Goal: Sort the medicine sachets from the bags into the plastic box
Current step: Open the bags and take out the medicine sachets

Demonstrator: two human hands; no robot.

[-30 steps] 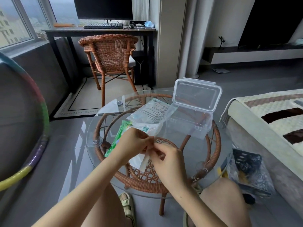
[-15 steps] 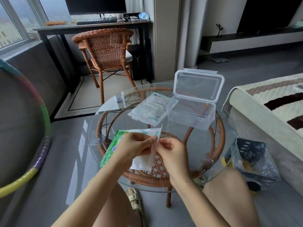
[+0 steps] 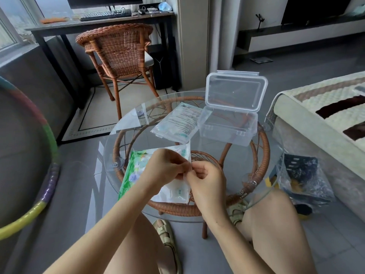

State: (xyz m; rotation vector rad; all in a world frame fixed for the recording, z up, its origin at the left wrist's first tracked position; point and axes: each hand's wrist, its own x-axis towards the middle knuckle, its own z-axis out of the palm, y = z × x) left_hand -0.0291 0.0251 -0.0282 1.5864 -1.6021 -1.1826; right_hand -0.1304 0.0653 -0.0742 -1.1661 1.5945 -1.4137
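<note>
A white medicine bag [image 3: 173,191] lies over the near part of the round glass table [image 3: 237,167]. My left hand [image 3: 166,168] and my right hand [image 3: 205,177] both pinch its edge, fingertips almost touching. Under it on the left lies a green printed bag [image 3: 131,176]. A second clear bag with printed text [image 3: 178,121] rests flat farther back. To its right stands the clear plastic box [image 3: 227,129], lid [image 3: 236,91] upright and open; it looks empty.
A wicker chair [image 3: 118,48] and a dark desk [image 3: 98,26] stand beyond the table. A bed [image 3: 316,119] is at the right, with a plastic bag holding dark items [image 3: 302,177] on the floor beside it. A coloured hoop [image 3: 49,165] leans at left.
The view has tilted down, so the table and box sit lower and closer in the frame. My hands keep pinching the white bag, which now lies lower over the table.
</note>
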